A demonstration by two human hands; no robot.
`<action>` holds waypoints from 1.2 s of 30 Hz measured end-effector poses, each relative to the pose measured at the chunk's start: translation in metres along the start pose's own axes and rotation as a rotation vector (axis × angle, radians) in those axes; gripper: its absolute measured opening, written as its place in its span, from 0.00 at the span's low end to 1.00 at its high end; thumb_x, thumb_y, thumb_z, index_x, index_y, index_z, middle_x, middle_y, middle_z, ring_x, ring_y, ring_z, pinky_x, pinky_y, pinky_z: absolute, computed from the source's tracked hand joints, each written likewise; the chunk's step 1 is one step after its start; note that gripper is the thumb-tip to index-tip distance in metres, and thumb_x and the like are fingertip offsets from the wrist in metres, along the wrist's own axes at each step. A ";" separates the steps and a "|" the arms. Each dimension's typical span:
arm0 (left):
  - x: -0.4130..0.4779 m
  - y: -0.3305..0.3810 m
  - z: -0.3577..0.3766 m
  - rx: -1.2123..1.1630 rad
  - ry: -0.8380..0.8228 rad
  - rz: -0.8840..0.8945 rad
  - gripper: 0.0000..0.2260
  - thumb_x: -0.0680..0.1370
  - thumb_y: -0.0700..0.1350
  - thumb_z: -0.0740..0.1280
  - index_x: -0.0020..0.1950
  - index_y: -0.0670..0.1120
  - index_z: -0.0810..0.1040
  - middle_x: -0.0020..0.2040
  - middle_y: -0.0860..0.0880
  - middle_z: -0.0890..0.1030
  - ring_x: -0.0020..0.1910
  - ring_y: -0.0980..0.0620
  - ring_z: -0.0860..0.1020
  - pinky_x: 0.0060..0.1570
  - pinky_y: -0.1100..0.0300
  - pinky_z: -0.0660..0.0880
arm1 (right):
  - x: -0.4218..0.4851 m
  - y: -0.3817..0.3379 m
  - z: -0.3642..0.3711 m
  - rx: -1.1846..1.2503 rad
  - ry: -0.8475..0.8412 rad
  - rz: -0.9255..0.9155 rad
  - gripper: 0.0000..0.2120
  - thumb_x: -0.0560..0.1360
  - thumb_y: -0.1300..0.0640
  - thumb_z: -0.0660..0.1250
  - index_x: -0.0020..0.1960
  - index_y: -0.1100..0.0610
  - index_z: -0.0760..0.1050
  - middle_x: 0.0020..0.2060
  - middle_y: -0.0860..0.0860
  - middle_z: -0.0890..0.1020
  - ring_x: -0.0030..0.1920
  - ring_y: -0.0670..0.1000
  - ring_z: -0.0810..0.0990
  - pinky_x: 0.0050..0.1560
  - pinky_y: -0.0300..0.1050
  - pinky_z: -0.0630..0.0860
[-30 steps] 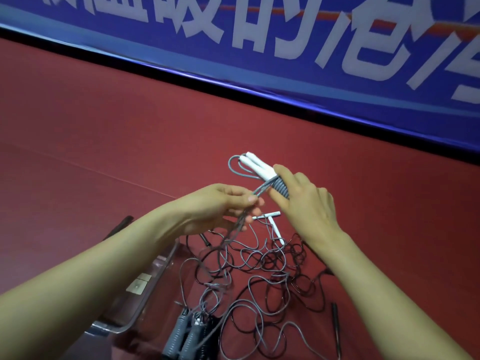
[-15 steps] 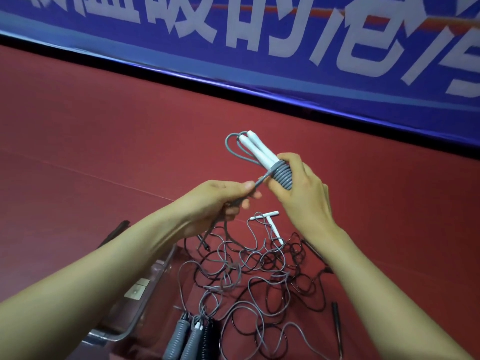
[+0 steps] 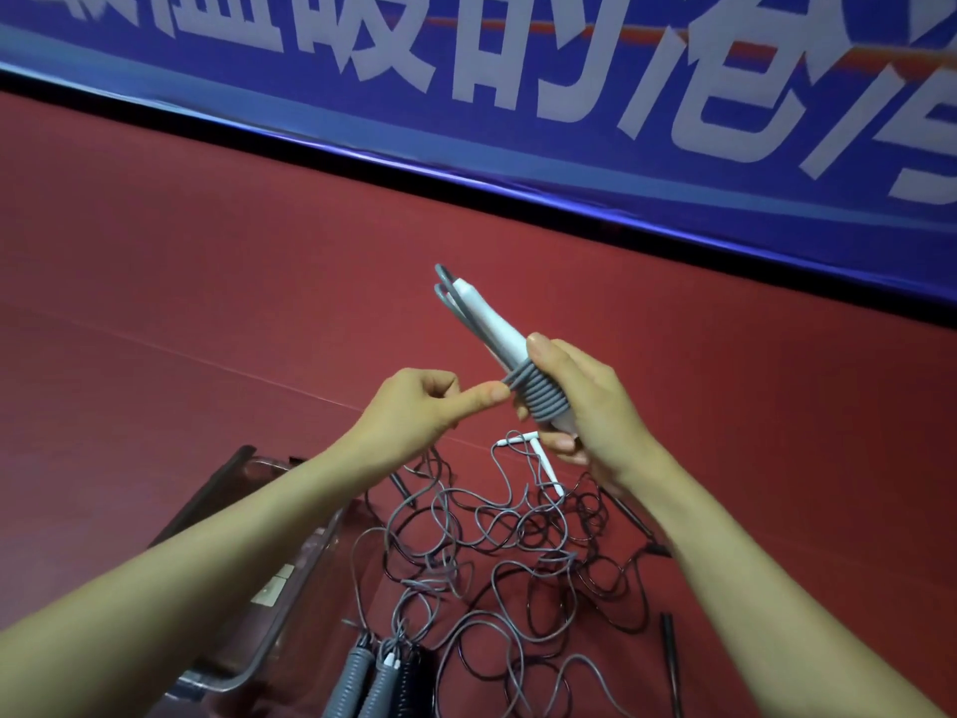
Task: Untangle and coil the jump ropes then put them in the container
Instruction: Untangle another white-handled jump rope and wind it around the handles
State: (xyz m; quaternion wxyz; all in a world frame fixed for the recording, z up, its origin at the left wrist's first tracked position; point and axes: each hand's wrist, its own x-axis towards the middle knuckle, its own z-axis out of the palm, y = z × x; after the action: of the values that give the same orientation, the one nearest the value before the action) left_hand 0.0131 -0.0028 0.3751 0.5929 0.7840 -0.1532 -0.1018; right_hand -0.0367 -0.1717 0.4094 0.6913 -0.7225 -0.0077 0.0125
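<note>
Right grip (image 3: 588, 406) around coiled jump rope (image 3: 537, 400)

A blue banner (image 3: 518, 150) along the far edge of the red floor carried a row of large white Chinese characters, cropped by the top of the frame so that only their lower parts showed. One of them read as 的 (image 3: 595, 70). The character to its left looked like 酸 (image 3: 373, 38), though its top was cut off. The others, towards either end of the row, were too truncated to read with any certainty. A small pale label (image 3: 274, 583) sat on the clear container (image 3: 248, 671) at lower left, its print too small and blurred to make out.
</note>
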 end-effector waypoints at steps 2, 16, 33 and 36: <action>0.001 -0.001 0.001 0.019 -0.044 -0.015 0.28 0.62 0.73 0.68 0.28 0.49 0.67 0.28 0.49 0.62 0.30 0.50 0.60 0.29 0.60 0.58 | 0.001 0.000 0.000 0.066 0.028 0.025 0.19 0.71 0.40 0.63 0.45 0.57 0.74 0.30 0.55 0.77 0.18 0.48 0.63 0.18 0.31 0.57; 0.011 0.005 -0.026 -0.132 -0.230 0.070 0.05 0.66 0.48 0.76 0.40 0.49 0.86 0.38 0.47 0.82 0.41 0.51 0.75 0.49 0.59 0.70 | -0.001 -0.008 -0.004 0.368 -0.168 0.202 0.20 0.75 0.41 0.58 0.51 0.56 0.75 0.28 0.56 0.76 0.18 0.48 0.68 0.15 0.33 0.62; 0.005 0.009 -0.019 0.547 -0.188 0.379 0.05 0.71 0.37 0.73 0.40 0.46 0.80 0.35 0.56 0.74 0.33 0.61 0.73 0.35 0.71 0.65 | -0.002 0.007 0.002 -0.809 -0.367 0.318 0.11 0.75 0.39 0.65 0.45 0.46 0.74 0.38 0.55 0.83 0.30 0.54 0.76 0.30 0.41 0.70; 0.000 0.012 -0.011 0.325 -0.103 0.245 0.08 0.72 0.39 0.73 0.40 0.47 0.75 0.33 0.55 0.74 0.28 0.61 0.69 0.31 0.68 0.64 | 0.002 0.011 -0.001 -1.136 -0.047 0.093 0.13 0.76 0.35 0.59 0.55 0.38 0.73 0.45 0.50 0.82 0.46 0.57 0.79 0.45 0.48 0.72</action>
State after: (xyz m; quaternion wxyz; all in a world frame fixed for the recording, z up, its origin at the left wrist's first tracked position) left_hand 0.0158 0.0044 0.3900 0.4580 0.8387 -0.2916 -0.0427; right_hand -0.0344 -0.1730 0.3980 0.1929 -0.9798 0.0031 0.0528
